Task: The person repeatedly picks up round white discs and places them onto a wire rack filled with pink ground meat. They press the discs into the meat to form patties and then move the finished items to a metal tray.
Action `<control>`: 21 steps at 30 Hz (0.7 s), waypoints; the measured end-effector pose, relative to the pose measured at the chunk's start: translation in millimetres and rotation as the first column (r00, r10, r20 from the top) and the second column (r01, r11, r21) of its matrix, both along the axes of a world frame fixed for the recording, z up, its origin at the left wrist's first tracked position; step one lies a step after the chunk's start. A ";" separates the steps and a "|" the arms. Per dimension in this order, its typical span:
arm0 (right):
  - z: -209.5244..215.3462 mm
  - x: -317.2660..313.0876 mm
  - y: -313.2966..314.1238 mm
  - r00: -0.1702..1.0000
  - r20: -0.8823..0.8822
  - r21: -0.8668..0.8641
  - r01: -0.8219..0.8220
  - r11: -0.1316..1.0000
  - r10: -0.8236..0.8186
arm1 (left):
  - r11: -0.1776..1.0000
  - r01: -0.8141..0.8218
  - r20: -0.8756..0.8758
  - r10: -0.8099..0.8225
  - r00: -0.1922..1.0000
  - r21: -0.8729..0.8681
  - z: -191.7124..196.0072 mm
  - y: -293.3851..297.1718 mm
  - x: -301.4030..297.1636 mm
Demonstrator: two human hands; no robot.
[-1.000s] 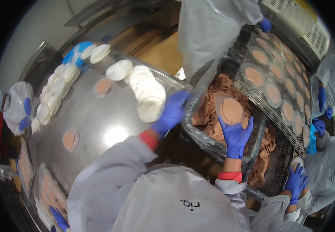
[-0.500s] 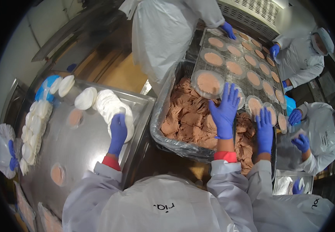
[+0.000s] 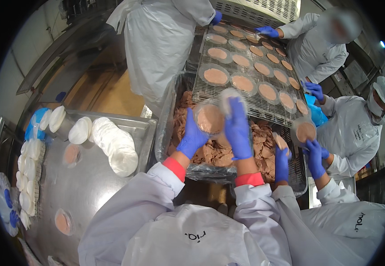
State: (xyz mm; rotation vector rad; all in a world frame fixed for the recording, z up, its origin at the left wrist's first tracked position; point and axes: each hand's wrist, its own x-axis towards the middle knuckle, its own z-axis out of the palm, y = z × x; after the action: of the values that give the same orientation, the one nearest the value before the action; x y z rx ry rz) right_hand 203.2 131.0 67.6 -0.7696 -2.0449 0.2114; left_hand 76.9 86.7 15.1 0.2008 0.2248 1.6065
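Above the meat bin, my left hand (image 3: 192,136), in a blue glove, grips a round pink meat patty (image 3: 210,119) by the edge of its clear disc. My right hand (image 3: 237,133), also gloved, is raised just beside it. A whitish paper disc (image 3: 230,94), blurred by motion, is at its fingers, partly hidden by them. Below both hands lies reddish ground meat (image 3: 183,106) in a lined bin (image 3: 162,133). Another patty (image 3: 222,141) shows in part between my hands. Just beyond, a wire-mesh conveyor (image 3: 210,95) carries rows of patties on discs.
On the steel table (image 3: 99,177) at left lie an overlapping row of white paper discs (image 3: 112,142), two patties (image 3: 63,221) and stacked discs (image 3: 30,164). A co-worker's hands (image 3: 315,162) hold patties close by my right arm. Other people stand around the conveyor.
My left hand has left the white discs on the table and come over the bin with a patty. My right hand has drawn back from the conveyor's edge. The view has shifted rightward.
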 end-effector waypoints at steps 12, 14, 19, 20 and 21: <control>33.4 26.4 -75.0 0.785 -0.547 -0.659 -0.617 0.429 0.289 | 0.996 -0.039 -0.226 0.057 0.972 0.084 57.1 -47.4 -42.2; 29.5 30.9 -50.0 0.676 -0.729 -0.600 -0.707 0.374 0.109 | 0.999 -0.043 -0.234 0.045 0.971 0.014 48.1 -46.8 -45.9; -121.9 57.8 25.6 0.415 -0.695 -0.639 -0.731 0.240 -0.587 | 0.993 0.017 -0.148 -0.035 0.988 -0.118 -29.5 -14.2 -31.9; -120.2 57.4 26.6 0.362 -0.703 -0.604 -0.759 0.244 -0.613 | 0.989 0.045 -0.090 -0.058 0.994 -0.138 -34.6 -13.3 -31.8; -117.2 55.9 30.3 0.306 -0.707 -0.566 -0.785 0.251 -0.637 | 0.985 0.076 -0.032 -0.082 0.996 -0.155 -39.2 -12.1 -32.2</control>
State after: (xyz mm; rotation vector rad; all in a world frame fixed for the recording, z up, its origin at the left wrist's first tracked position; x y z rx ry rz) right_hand 259.1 161.3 -49.7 -0.8007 -0.3445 1.8220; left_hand 44.7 74.7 -24.1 0.1204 0.3651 1.5005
